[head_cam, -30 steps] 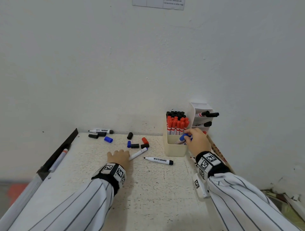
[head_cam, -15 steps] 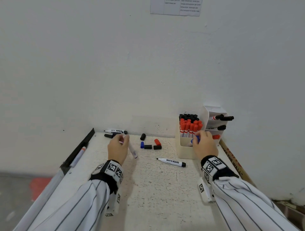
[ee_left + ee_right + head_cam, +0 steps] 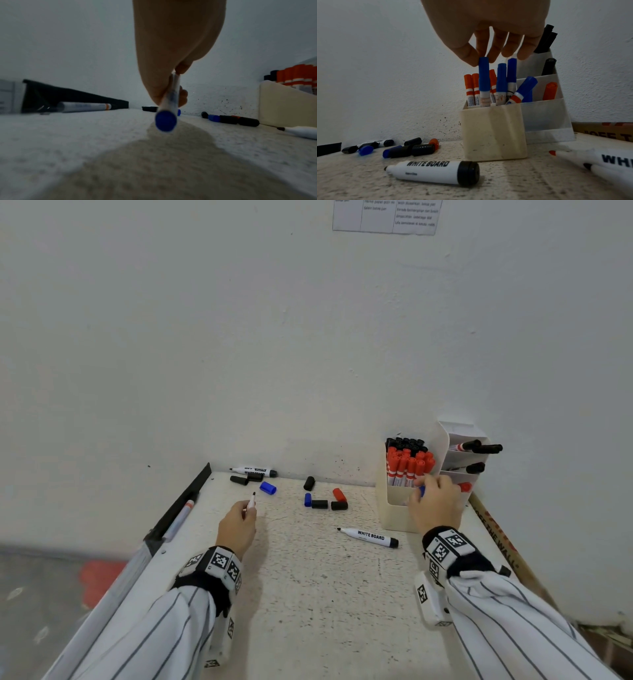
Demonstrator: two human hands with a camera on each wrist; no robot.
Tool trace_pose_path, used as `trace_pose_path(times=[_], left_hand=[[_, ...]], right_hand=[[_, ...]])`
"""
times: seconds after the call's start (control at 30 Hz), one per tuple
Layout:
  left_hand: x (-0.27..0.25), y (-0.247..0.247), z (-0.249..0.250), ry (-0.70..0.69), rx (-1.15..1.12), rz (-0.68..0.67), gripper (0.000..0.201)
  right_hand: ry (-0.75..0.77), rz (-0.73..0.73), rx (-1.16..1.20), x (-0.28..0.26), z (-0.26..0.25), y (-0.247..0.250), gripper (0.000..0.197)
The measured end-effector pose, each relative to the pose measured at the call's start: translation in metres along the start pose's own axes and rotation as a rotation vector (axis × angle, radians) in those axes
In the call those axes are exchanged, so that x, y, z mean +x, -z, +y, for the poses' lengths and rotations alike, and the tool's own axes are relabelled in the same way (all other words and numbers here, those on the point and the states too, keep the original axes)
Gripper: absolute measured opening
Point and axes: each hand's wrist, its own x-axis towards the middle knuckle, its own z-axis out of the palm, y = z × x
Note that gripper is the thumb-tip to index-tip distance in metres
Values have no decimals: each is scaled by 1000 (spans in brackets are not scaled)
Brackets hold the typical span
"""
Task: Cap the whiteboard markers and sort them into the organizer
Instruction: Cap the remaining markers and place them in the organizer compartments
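My left hand (image 3: 239,522) grips a thin uncapped marker (image 3: 252,501), tip pointing away toward the wall; its blue end plug (image 3: 165,120) faces the wrist camera. A loose blue cap (image 3: 268,487) lies just beyond the tip. My right hand (image 3: 433,501) pinches the cap of a blue marker (image 3: 484,79) that stands upright in the cream organizer (image 3: 397,508) among red, black and blue capped markers. An uncapped black "WHITE BOARD" marker (image 3: 370,537) lies on the table before the organizer. Another uncapped marker (image 3: 253,471) lies by the wall.
Loose black, blue and red caps (image 3: 325,499) lie mid-table near the wall. A white tiered holder (image 3: 460,455) with a few markers stands behind the organizer. A black-edged board with an orange-banded marker (image 3: 181,517) runs along the left edge. Two more markers (image 3: 604,163) lie at right.
My left hand picked the thin marker off the table and carried it left and forward toward the blue cap. My right hand stayed at the organizer with the blue marker.
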Motion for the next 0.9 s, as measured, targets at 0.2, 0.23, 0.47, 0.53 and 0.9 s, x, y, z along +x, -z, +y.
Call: trace_pose_path(times=[0.2,0.23,0.47,0.53,0.9], left_hand=[[4,-4,-7,80,-24,-9,29],[5,-5,-8,85,-8,-10,29],[5,-11,-11,143,144,-65,35],[4,-13,-11,147,170,-92,34],[6,-15,-15,193,141,-128,32]], right_hand=[[153,158,158,-8,-18,-4,28],[215,174,182,-9,-23,-5,27],[313,-388,396,-13,-77,-37,19],[275,-610,370,-16,-94,-51,29],[171,-1005,60,-38,-143,-112,63]])
